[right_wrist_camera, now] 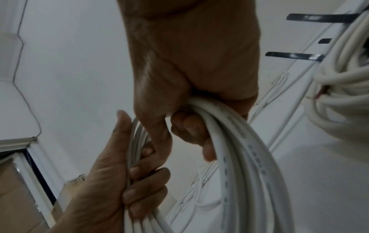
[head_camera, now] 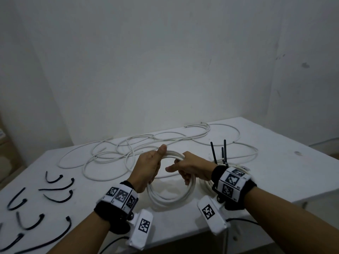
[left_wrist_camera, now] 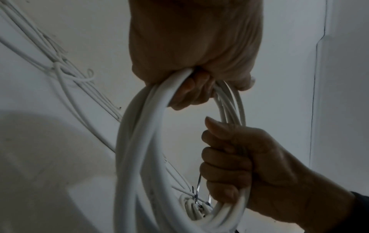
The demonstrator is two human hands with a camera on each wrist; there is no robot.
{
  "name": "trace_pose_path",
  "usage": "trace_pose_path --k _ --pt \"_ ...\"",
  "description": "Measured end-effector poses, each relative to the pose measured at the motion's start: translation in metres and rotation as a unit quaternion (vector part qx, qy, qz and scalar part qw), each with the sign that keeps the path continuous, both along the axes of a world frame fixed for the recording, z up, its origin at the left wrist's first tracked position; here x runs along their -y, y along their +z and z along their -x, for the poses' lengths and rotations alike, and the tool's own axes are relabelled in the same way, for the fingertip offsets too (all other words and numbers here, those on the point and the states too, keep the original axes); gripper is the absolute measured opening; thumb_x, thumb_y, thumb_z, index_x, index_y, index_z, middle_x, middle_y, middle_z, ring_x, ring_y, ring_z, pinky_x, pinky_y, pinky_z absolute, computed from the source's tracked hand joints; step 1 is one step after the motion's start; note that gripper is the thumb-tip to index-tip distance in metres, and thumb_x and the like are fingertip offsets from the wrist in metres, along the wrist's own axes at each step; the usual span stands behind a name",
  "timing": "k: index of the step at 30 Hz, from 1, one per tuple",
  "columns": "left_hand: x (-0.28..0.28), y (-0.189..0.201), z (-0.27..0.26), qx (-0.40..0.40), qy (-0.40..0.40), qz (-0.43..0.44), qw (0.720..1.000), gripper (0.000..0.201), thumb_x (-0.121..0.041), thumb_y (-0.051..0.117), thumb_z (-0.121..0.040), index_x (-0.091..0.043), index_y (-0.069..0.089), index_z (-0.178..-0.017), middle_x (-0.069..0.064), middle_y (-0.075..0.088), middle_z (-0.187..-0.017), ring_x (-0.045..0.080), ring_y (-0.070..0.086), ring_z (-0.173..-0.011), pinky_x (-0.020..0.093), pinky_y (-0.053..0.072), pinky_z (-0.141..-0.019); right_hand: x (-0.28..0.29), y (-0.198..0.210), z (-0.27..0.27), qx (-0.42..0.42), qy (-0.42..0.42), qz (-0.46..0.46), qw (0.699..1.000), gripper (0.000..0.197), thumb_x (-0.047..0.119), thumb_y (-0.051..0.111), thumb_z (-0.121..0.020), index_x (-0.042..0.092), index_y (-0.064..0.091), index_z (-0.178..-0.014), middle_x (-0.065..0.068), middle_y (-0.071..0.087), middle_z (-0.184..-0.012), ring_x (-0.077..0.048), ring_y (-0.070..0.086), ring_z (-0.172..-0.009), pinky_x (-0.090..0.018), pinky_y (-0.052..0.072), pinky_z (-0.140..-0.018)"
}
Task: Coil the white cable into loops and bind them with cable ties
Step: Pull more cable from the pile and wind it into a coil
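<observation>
A coil of white cable (head_camera: 170,197) is held upright over the table's (head_camera: 275,173) front, between both hands. My left hand (head_camera: 151,166) grips its left side, thumb lying along the top strands. My right hand (head_camera: 188,166) grips the right side, fingers curled round the bundle. In the left wrist view the left hand (left_wrist_camera: 191,88) clutches the coil (left_wrist_camera: 135,141) at the top and the right hand (left_wrist_camera: 229,164) grips it lower down. From the right wrist, the right hand (right_wrist_camera: 187,126) and left hand (right_wrist_camera: 137,186) both wrap the coil (right_wrist_camera: 239,149).
Loose white cable (head_camera: 128,153) sprawls across the back of the table. Several black cable ties (head_camera: 58,191) lie at the front left. A bound coil (head_camera: 236,165) with black tie tails (head_camera: 224,151) sticking up sits behind my right wrist. A wall stands close behind.
</observation>
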State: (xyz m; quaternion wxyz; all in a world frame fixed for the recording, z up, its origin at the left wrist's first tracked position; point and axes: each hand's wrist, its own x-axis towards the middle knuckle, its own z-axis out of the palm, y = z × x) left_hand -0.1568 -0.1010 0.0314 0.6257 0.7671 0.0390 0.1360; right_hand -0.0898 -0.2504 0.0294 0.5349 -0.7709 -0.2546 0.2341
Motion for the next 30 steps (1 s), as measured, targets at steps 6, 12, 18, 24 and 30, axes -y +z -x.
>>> trace_pose_path --k 6,12,18,24,30 --pt "-0.001 0.01 0.004 -0.057 0.002 0.06 0.997 0.052 -0.057 0.056 -0.088 -0.022 0.032 -0.058 -0.004 0.024 -0.049 0.011 0.017 -0.041 0.021 0.013 -0.042 0.005 0.016 0.006 -0.048 0.022 -0.037 0.998 0.024 0.026 0.071 -0.082 0.009 0.054 -0.077 0.0 0.041 -0.052 -0.013 0.036 -0.042 -0.024 0.038 -0.043" --pt "-0.006 0.028 0.008 -0.071 0.002 0.062 0.996 0.049 -0.057 0.057 -0.087 -0.023 0.035 -0.059 -0.006 0.025 -0.051 0.01 0.018 -0.041 0.02 0.012 -0.042 -0.002 0.01 0.017 0.109 -0.034 -0.185 0.976 0.018 0.026 0.062 -0.091 0.011 0.054 -0.093 0.0 0.05 -0.06 -0.014 0.044 -0.041 -0.022 0.036 -0.036" --pt "-0.006 0.031 0.009 -0.085 -0.004 0.045 0.995 0.051 -0.06 0.058 -0.085 -0.021 0.034 -0.061 -0.008 0.025 -0.049 0.009 0.018 -0.041 0.018 0.015 -0.04 0.002 0.018 0.016 0.02 -0.003 -0.201 0.979 0.015 0.019 0.064 -0.089 0.011 0.057 -0.079 -0.002 0.046 -0.056 -0.012 0.04 -0.043 -0.019 0.032 -0.038" --pt "-0.012 0.034 0.01 -0.121 -0.064 0.059 0.989 0.056 -0.073 0.056 -0.062 -0.02 0.038 -0.068 -0.006 0.025 -0.054 0.007 0.02 -0.041 0.018 0.017 -0.036 0.005 0.025 0.014 -0.017 -0.02 -0.203 0.979 0.029 0.014 0.07 -0.084 0.005 0.057 -0.108 0.0 0.048 -0.055 -0.011 0.04 -0.041 -0.018 0.032 -0.036" --pt "-0.001 0.034 0.009 -0.047 -0.09 -0.007 0.995 0.098 -0.086 0.07 -0.03 -0.006 0.053 -0.083 -0.007 0.04 -0.05 0.006 0.03 -0.037 0.015 0.023 -0.035 0.008 0.045 0.012 0.01 0.03 -0.093 0.995 0.025 0.007 0.067 -0.083 0.011 0.055 -0.105 -0.001 0.046 -0.058 -0.013 0.034 -0.042 -0.019 0.028 -0.038"
